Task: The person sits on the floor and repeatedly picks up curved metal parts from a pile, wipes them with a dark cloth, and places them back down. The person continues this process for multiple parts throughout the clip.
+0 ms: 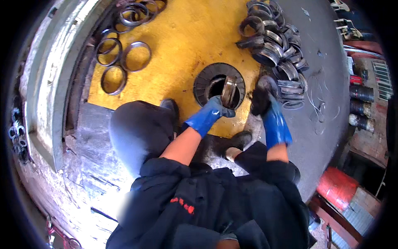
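Left grip (217, 108) on ring (228, 90), over container (201, 83), dark inside

A round pan (202, 88) lies on the sheet (178, 37), one ring (229, 90) in the left hand (213, 108) at its opening. Loose rings (123, 62) lie left of the pan; piled rings (267, 54) lie right, across the sheet's edge onto the floor (323, 41).

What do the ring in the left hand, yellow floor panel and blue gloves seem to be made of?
Ring: probably metal, fairly smooth; it glints.
Yellow floor panel: painted-looking, perhaps wood or metal; scuffed, with dark stains.
Blue gloves: apparently rubber or plastic-coated, glossy, with bright highlights.
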